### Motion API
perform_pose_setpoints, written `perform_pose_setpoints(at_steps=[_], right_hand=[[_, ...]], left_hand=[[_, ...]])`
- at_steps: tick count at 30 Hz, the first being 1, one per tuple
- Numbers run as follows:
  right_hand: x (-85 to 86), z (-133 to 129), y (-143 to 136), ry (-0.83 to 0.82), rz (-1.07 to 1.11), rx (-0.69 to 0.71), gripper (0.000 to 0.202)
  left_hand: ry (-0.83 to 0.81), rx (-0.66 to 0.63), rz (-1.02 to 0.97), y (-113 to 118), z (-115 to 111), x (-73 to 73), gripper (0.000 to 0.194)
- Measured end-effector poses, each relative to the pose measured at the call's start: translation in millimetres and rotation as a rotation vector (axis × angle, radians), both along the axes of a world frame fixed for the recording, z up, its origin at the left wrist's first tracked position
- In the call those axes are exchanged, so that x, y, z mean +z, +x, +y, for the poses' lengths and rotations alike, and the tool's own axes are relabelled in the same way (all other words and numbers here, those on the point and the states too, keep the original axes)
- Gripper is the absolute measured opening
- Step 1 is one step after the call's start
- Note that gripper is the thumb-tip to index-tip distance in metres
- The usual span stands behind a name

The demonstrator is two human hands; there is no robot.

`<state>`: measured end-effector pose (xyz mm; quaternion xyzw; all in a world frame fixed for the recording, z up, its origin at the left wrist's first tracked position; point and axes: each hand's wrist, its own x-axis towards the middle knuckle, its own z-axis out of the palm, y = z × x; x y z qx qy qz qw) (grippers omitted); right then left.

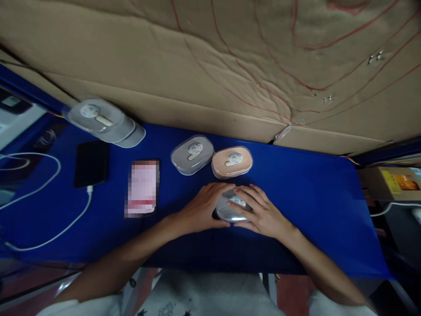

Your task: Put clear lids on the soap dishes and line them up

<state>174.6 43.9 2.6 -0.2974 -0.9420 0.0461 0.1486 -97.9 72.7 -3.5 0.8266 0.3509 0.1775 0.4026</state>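
- Now both hands, left (204,208) and right (259,211), grip one grey case (230,210) between them on the desk (312,206).
- Press evenly; avoid nudging the pink case (232,162) just beyond the fingertips.

A small packing bench in a workshop or stockroom: a blue-covered table (312,210) backed at twelve o'clock by creased cardboard (210,57), identical boxed products (192,154) in clear cases, more stacked (105,120) at ten o'clock, a charging phone (91,163).
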Motion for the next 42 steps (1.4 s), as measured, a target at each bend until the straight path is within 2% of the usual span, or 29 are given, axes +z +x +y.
perform_pose_setpoints(at_steps=[5,11,14,19,25,31,37,42], right_hand=[[-6.0,3,2,0.024,0.032,0.015,0.06],[-6.1,4,6,-0.138,0.124,-0.001,0.082],[-2.7,5,11,-0.229,0.201,-0.054,0.094],[-3.4,7,16,-0.322,0.191,-0.123,0.102],[-8.2,7,15,-0.364,0.185,-0.13,0.1],[-7.6,10,19,-0.346,0.195,-0.133,0.094],[-0.6,10,20,-0.335,0.168,-0.116,0.083],[-2.5,11,17,-0.318,0.192,-0.098,0.081]], left_hand=[[-0.009,0.003,0.025,1,0,1.3,0.11],[-0.022,0.005,0.005,-1,2,2.2,0.108],[-0.037,0.023,-0.003,-2,1,4.0,0.107],[-0.055,0.039,-0.016,-2,2,4.5,0.104],[-0.049,0.048,-0.029,-2,3,3.0,0.102],[-0.037,0.117,-0.053,-2,1,5.5,0.095],[-0.015,0.081,-0.019,-1,-1,2.6,0.096],[-0.001,0.077,-0.009,0,-2,0.2,0.096]])
